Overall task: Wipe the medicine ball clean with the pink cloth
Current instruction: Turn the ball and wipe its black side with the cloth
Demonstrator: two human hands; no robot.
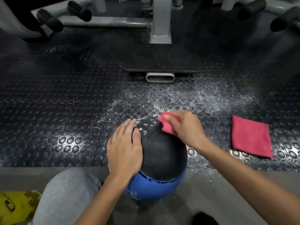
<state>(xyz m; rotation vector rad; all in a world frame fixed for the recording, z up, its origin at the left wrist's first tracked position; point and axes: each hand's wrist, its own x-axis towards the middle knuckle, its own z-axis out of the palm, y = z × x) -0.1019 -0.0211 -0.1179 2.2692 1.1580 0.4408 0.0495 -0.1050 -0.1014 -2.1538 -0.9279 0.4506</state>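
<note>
Head — right hand (pixel 186 127) grips pink cloth (pixel 167 128) on ball (pixel 162 156)

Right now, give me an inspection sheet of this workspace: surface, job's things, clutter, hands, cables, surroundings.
Surface: studded black rubber floor, speckled with droplets.
Job's things: medicine ball, black over blue, wet on its far side; pink cloth pressed there.
Clutter: folded red cloth on the floor to the right, apart from the ball; yellow item bottom left.
Hands: left hand rests flat on the ball; right hand grips the pink cloth.
Cables: nothing seen.
Surroundings: grey gym machine frame ahead.
</note>
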